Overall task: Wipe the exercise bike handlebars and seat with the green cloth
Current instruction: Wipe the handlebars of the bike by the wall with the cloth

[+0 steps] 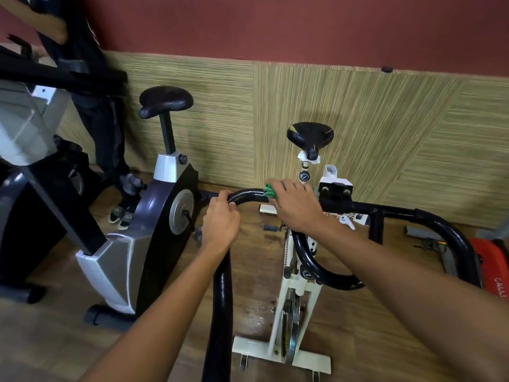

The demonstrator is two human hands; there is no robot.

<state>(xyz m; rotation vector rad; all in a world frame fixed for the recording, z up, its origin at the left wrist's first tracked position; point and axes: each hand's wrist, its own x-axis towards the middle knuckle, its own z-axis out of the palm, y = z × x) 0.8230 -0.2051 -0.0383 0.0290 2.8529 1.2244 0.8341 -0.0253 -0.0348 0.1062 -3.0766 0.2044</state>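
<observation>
The left hand curls round the black handlebars at the left bend, where the tube turns from the near arm into the crossbar. The right hand closes over the green cloth and holds it against the top of the crossbar, just right of the left hand; only a crumpled green edge shows past the fingers. Beyond the right hand the bar runs to a black clamp block in the middle and on to the right bend. A second curved black bar loops down below the right wrist.

The seat of this white-framed bike stands upright on its post beyond the handlebars, near the woven wall panel, apart from both hands. The bike's base rests on the wooden floor.

To the left stands a second bike with a grey and black body and its own black saddle. Farther left is a larger black machine, and another person's legs and shoes show behind it. A red object lies at the right edge of the floor.
</observation>
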